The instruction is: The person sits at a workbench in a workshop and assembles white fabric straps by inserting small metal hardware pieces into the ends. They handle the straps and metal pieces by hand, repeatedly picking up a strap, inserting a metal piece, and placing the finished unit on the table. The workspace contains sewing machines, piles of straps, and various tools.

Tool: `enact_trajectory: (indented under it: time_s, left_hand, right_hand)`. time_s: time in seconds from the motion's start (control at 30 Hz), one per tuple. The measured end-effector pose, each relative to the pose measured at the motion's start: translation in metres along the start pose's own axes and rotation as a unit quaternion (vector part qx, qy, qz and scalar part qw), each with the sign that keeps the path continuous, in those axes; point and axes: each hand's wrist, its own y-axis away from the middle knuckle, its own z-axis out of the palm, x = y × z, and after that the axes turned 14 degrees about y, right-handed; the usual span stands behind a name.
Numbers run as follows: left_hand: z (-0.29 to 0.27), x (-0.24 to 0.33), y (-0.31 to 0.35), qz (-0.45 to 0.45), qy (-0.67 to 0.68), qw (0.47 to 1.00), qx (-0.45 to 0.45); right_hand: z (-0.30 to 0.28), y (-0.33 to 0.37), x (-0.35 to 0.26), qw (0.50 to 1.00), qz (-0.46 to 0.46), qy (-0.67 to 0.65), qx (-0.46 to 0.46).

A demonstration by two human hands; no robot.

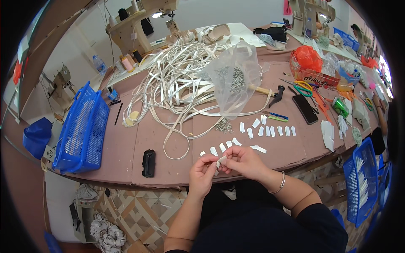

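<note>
Bare-handed work on short lengths of white strap, seen from above at the near edge of a table covered in dusty-pink cloth [126,157]. The left hand [202,173] and the right hand [244,160] meet over this edge, each closed in a fingertip pinch, with almost no gap between thumb and fingers; together they have hold of one small, off-white, flat strip piece [221,160], partly covered by the fingers. Whether the piece carries any metal fitting is too small to tell. Just beyond the hands lie similar short white strip pieces [222,147], and to their right a second, looser group of white flat pieces [273,131]. Near these groups sits a small heap of silvery metal fittings [223,125]; farther back, a translucent plastic bag [231,102] holding more such metal parts rests against a large tangle of narrow white strapping [171,84]. The step in hand appears to be shaping or folding the single piece between both hands. From this posture, the next move would call for keeping the piece's layers aligned under one steady pinch while the other hand adjusts its grip, without disturbing the pieces close by.
</note>
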Motion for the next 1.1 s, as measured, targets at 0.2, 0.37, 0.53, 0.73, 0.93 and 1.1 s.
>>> enact_trajectory:
  time_s: [0.2, 0.37, 0.53, 0.73, 0.93, 1.1]
  left_hand:
    - [0.002, 0.000, 0.001, 0.034, -0.053, 0.998, -0.017]
    - [0.003, -0.001, 0.000, 0.022, -0.044, 0.999, -0.002]
    - [0.013, 0.011, 0.001, -0.027, -0.009, 0.999, 0.022]
    - [0.017, 0.015, 0.004, -0.034, -0.042, 0.998, 0.030]
    - [0.021, 0.019, 0.006, -0.041, -0.075, 0.995, 0.051]
    - [0.022, 0.019, 0.007, -0.053, -0.052, 0.995, 0.061]
  right_hand:
    - [0.001, 0.003, 0.002, 0.997, -0.034, 0.056, 0.028]
    - [0.002, 0.002, 0.009, 0.995, -0.046, 0.079, 0.045]
    - [-0.005, 0.002, 0.001, 1.000, -0.002, 0.023, -0.017]
    - [-0.011, 0.002, -0.003, 0.997, 0.029, -0.015, -0.065]
    - [-0.011, 0.001, 0.002, 0.997, 0.022, 0.003, -0.069]
    - [-0.012, 0.002, 0.003, 0.997, 0.012, -0.001, -0.081]
